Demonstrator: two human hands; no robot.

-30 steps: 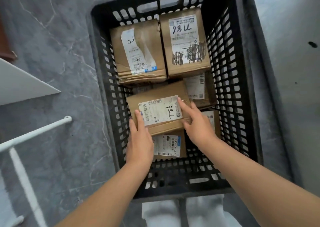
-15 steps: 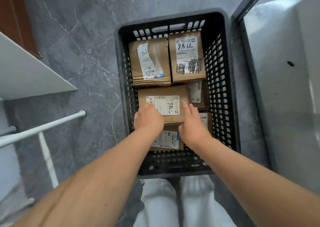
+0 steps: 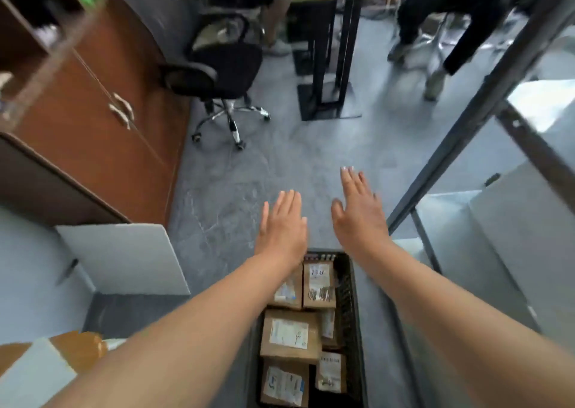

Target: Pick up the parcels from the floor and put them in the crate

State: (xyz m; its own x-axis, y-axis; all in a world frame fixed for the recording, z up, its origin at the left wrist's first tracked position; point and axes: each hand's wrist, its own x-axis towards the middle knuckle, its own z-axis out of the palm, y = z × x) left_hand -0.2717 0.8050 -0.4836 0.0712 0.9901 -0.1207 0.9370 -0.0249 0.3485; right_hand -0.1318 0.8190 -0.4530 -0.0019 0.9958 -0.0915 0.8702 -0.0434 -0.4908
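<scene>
A black slotted crate stands on the grey floor low in the head view, packed with several brown cardboard parcels bearing white labels. My left hand and my right hand are stretched out flat above the floor beyond the crate's far rim, fingers straight, palms down, holding nothing. My forearms cross over the crate and hide part of its left side.
A brown wooden cabinet lines the left. A black office chair and a black table leg stand ahead, with a person's legs at the far right. A metal frame post and white panels flank the crate.
Both hands have let go of the labelled parcel and lifted out of the crate, stretching forward. The view has swung up from the crate to the room ahead.
</scene>
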